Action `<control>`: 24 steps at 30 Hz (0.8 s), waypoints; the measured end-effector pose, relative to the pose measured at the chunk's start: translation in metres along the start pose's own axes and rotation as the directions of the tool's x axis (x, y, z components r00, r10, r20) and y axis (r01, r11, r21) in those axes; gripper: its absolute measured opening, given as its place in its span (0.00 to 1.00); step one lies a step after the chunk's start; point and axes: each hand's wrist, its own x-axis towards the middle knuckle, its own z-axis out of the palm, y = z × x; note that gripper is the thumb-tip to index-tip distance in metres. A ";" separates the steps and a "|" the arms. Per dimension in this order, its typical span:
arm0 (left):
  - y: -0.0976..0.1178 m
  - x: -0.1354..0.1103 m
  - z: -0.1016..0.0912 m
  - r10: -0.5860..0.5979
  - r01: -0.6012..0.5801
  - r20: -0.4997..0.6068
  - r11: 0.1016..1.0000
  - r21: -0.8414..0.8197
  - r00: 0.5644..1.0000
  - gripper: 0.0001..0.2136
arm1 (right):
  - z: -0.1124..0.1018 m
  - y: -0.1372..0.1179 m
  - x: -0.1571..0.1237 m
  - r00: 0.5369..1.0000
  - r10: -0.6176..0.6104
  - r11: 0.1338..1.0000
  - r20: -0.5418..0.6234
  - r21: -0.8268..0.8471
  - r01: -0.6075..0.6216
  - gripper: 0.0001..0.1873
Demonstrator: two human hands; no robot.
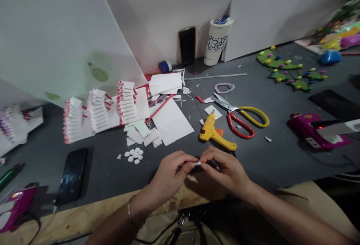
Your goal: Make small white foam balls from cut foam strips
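Between the fingertips of my left hand [171, 172] and my right hand [225, 168] is a small white piece [198, 163], too small to make out further. Both hands are closed in a pinch on it, just above the table's front edge. Left of them, several small white discs [135, 154] lie in a cluster. A yellow glue gun [209, 128] rests right behind my right hand. Scissors [229, 108] with one red and one yellow handle lie open beyond it. White paper sheets [173, 123] and small cut paper pieces [143, 134] are spread behind my left hand.
Rows of white rolled sticks with red or pink tips [125, 104] stand at the left. Behind are an upright phone [187, 46] and a white cup [216, 42]. A dark phone [72, 175] lies front left, a magenta power strip [312, 130] at right, green beaded shapes [278, 63] farther back.
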 end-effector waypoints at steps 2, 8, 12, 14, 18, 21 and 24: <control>0.000 0.000 -0.001 0.021 -0.021 0.025 1.000 0.000 0.999 0.12 | -0.001 0.000 0.000 0.998 -0.057 0.998 -0.013 -0.036 0.056 0.04; 0.000 0.001 0.000 -0.028 0.026 -0.041 0.998 -0.057 0.999 0.10 | -0.002 0.000 -0.001 0.991 -0.134 0.985 -0.011 -0.108 0.132 0.04; 0.000 0.000 0.001 -0.031 0.026 -0.073 0.998 -0.058 0.997 0.07 | 0.000 -0.001 -0.001 0.996 -0.085 0.995 -0.006 -0.052 0.085 0.04; 0.001 -0.001 0.002 -0.021 0.016 -0.077 0.998 -0.065 0.997 0.06 | 0.001 -0.002 -0.001 0.998 -0.065 0.998 -0.007 -0.025 0.065 0.04; 0.001 -0.002 0.004 -0.011 0.005 -0.092 0.997 -0.072 0.996 0.06 | 0.002 -0.001 -0.003 0.999 -0.030 0.999 0.011 0.025 0.029 0.04; 0.000 -0.002 0.004 -0.026 0.017 -0.101 0.996 -0.085 0.995 0.07 | 0.002 0.000 -0.003 0.999 0.022 0.997 0.034 0.078 -0.024 0.05; 0.000 -0.002 0.003 -0.031 0.018 -0.107 0.993 -0.118 0.994 0.08 | 0.000 -0.001 -0.003 0.988 0.114 0.983 0.103 0.132 -0.127 0.08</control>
